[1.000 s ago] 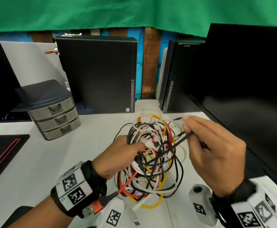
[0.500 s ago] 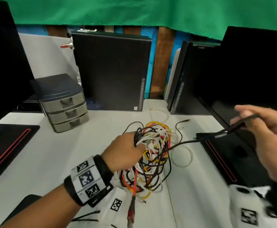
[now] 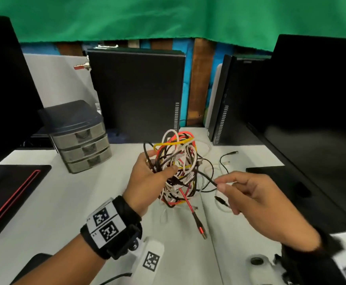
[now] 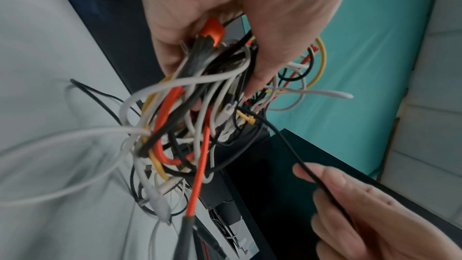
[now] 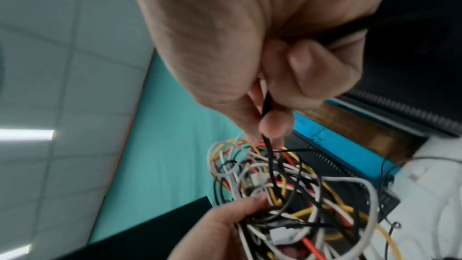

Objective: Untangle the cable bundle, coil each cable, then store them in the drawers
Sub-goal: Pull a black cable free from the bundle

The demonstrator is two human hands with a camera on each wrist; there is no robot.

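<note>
While two black PC towers (image 3: pixel 137 95) stand at the far edge of the white desk (image 3: pixel 50 202) w/ a black monitor (image 3: pixel 316 112) on the right, I see the grey three-drawer plastic organiser (image 3: pixel 81 138) far-left, drawers closed. My left hand (image 3: pixel 147 179) grips the tangled bundle of thin white, black, red & yellow cables (image 3: pixel 178 167), lifted above mid-desk. My right hand (image 3: pixel 258 202), just right of it, pinches one thin black cable (image 3: pixel 208 178) running from the bundle.

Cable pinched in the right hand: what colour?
Black cable, clearest in the right wrist view.
</note>
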